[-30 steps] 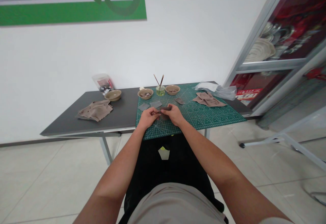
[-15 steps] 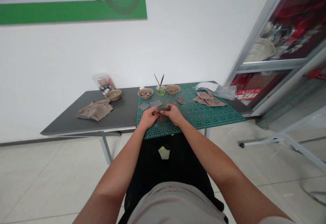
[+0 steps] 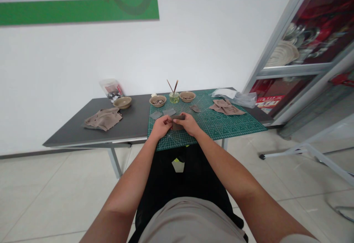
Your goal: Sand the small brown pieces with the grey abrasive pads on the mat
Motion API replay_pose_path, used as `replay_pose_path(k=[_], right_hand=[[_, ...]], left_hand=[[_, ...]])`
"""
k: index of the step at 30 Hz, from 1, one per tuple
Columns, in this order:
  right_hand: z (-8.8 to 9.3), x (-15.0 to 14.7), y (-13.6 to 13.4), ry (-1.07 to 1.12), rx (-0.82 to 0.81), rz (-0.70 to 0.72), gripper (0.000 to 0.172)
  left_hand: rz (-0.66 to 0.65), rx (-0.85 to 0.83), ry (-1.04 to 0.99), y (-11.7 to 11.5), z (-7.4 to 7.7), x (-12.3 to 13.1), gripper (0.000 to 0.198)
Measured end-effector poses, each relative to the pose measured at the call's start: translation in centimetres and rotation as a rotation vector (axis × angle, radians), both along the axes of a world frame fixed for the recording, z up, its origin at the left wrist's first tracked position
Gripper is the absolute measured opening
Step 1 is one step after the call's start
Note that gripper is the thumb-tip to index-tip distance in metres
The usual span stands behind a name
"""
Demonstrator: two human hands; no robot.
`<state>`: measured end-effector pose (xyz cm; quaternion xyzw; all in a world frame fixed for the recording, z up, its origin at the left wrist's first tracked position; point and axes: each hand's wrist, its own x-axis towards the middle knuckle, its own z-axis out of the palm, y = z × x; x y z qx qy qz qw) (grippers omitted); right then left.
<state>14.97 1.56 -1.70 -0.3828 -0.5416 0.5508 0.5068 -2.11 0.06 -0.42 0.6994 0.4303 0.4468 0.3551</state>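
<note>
Brown cloth [image 3: 103, 119] lies left on the table [image 3: 69, 132], probably leaving working room; near, over the green mat [image 3: 221, 125], the left hand [image 3: 161, 127] and right hand [image 3: 190, 124] grip opposite sides of a brown piece [image 3: 177, 126], seemingly steadying it.

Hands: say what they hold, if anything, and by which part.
A brown piece: the left hand holds it at its left edge, the right hand near its upper right. Exact fingertip placement is unclear.

- Saw a green mat [image 3: 218, 128] lined in white.
- Noted brown on the held piece [image 3: 177, 125].
- Saw tan bowls [image 3: 123, 106].
- Noted a dark grey table [image 3: 135, 119].
</note>
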Motion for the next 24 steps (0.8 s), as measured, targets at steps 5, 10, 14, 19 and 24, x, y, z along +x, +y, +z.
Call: replay_pose_path(k=[5, 10, 14, 19, 24], right_hand=[[0.4, 0.0, -0.3, 0.064, -0.028, 0.004, 0.046], [0.0, -0.1, 0.0, 0.088, 0.0, -0.065, 0.045], [-0.1, -0.1, 0.4, -0.076, 0.139, -0.249, 0.027], [1.3, 0.3, -1.0, -0.686, 0.596, -0.374, 0.013], [1.6, 0.8, -3.0, -1.189, 0.677, -0.115, 0.021]], left_hand=[[-0.019, -0.068, -0.117, 0.3, -0.2, 0.1, 0.009], [0.041, -0.072, -0.216, 0.7, -0.5, -0.1, 0.019], [0.163, -0.03, -0.351, 0.9, -0.5, -0.3, 0.021], [0.195, 0.008, -0.311, 1.3, -0.6, -0.3, 0.025], [0.249, 0.103, -0.1, 1.4, -0.8, -0.5, 0.021]])
